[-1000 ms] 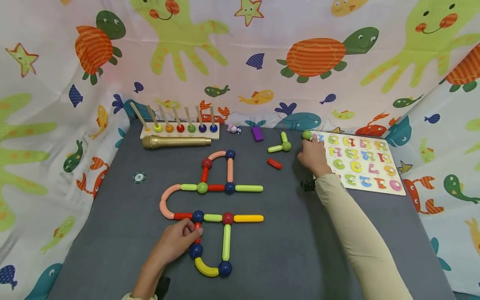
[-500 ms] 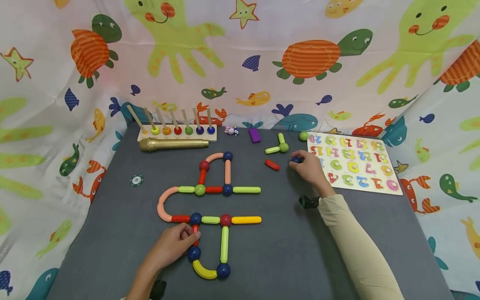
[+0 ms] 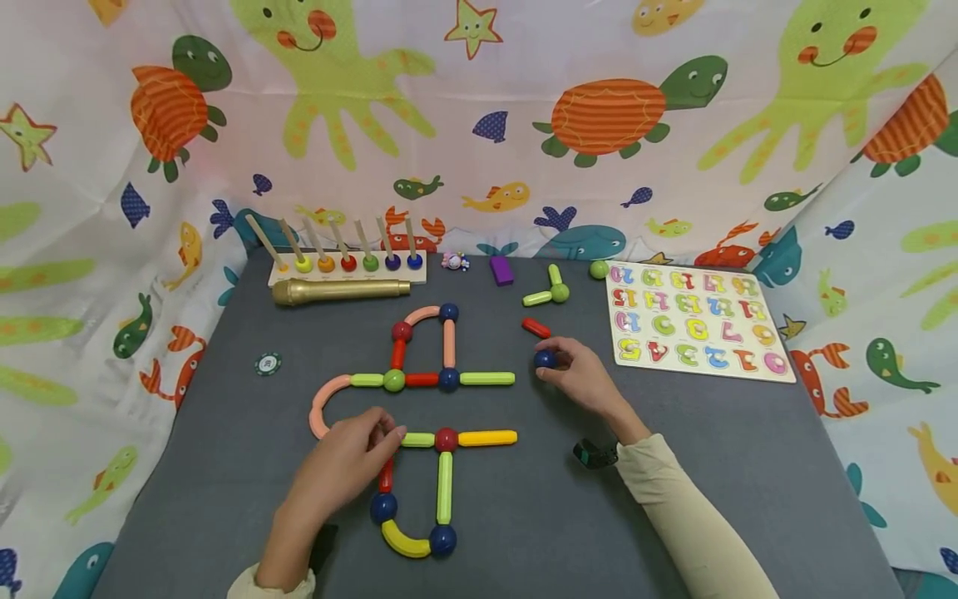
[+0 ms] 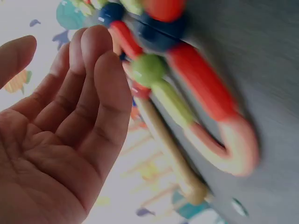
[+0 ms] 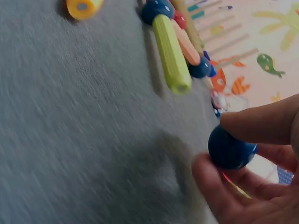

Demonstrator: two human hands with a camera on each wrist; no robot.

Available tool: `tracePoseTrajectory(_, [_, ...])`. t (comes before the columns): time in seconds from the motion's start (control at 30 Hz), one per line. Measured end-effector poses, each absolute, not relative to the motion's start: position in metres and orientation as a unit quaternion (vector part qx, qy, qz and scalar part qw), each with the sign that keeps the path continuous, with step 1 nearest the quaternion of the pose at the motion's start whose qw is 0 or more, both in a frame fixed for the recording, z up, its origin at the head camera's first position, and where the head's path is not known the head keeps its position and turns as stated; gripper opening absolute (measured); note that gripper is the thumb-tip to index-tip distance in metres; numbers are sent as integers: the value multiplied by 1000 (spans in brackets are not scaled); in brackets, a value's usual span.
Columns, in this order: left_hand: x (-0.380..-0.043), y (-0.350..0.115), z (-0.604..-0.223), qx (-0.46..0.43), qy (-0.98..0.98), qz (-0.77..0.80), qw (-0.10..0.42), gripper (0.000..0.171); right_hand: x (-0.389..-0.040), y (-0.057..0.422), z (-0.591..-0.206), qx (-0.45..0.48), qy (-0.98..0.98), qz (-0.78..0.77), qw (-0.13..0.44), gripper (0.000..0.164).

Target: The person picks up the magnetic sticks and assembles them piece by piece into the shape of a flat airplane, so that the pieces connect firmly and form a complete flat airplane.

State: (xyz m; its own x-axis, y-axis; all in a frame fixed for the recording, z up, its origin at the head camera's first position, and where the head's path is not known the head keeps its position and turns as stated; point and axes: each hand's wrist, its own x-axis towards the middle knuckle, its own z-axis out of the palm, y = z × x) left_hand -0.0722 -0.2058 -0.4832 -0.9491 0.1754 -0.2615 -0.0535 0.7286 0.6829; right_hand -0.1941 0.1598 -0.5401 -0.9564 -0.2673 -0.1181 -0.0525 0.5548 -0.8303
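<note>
My right hand (image 3: 587, 384) pinches a blue ball (image 5: 230, 148) between thumb and fingers, held over the grey table to the right of the joined magnetic rods and balls. My left hand (image 3: 337, 466) is over the left side of the lower loop, covering a blue ball and part of a red rod in the head view. Its fingers are gently bent and the thumb stands apart, with nothing held, in the left wrist view. That loop has a red ball (image 3: 446, 439), a green rod (image 3: 445, 487) and a yellow curved rod (image 3: 406, 541). A pink curved rod (image 4: 240, 144) links it to the upper loop.
Near the right hand lie a red rod (image 3: 535, 328), two green rods on a green ball (image 3: 559, 293), another green ball (image 3: 599, 269) and a number board (image 3: 703, 320). Behind are a purple block (image 3: 501, 270), gold microphone (image 3: 340, 290) and peg stand (image 3: 348, 264). A chip (image 3: 268, 363) lies left.
My right hand has come from beside the number board toward the middle, bringing the blue ball. My left hand has let go of the red rod and shifted slightly up.
</note>
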Motion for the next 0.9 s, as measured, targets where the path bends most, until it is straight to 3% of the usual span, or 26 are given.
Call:
tracePoseTrajectory(0.13, [-82,-183,-479,71,916,371,137,16,-185,152,-547,-104,878,-453,114,37])
tracePoseTrajectory(0.53, [-75,-156,-503,91,909,357,193,13,-176,138,-560,-132,882,-441,99,36])
tracePoseTrajectory(0.9, [-62,-151,-514,95,909,349,205,12,-175,142,-562,-136,872,-458,105,39])
